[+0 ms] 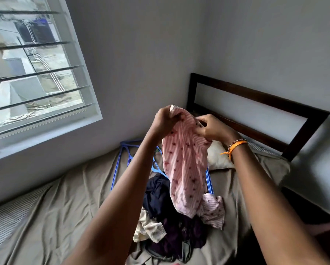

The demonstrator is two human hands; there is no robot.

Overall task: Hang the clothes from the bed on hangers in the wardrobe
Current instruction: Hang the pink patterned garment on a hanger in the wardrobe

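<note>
A bed (68, 207) with a rumpled olive-brown sheet fills the lower half of the frame, pushed into the corner of grey walls. A large barred window (32, 73) takes up the upper left, showing buildings outside. The dark wooden headboard (256, 104) runs across the right of centre, against the right-hand wall.

In the middle of the frame hangs a pink striped garment (185, 169) with small dark red motifs, held up above the bed. The left hand (165, 119) grips its top edge with curled fingers, and the right hand (210, 129) pinches the cloth just beside it, fingers bent around a fold. The garment's lower end drops down to the heap below.

Under it, at lower centre, a pile of clothes (166, 222) lies on the sheet: dark navy and purple pieces, a cream one, and a second pink striped piece (213, 211) at the pile's right side.

Behind the pile, several blue hangers (120, 165) rest on the sheet, partly hidden by the left arm and the garment. A pale pillow (217, 159) lies just right of the held cloth, near the headboard.

An orange wristband (237, 146) with beads circles the right wrist.
</note>
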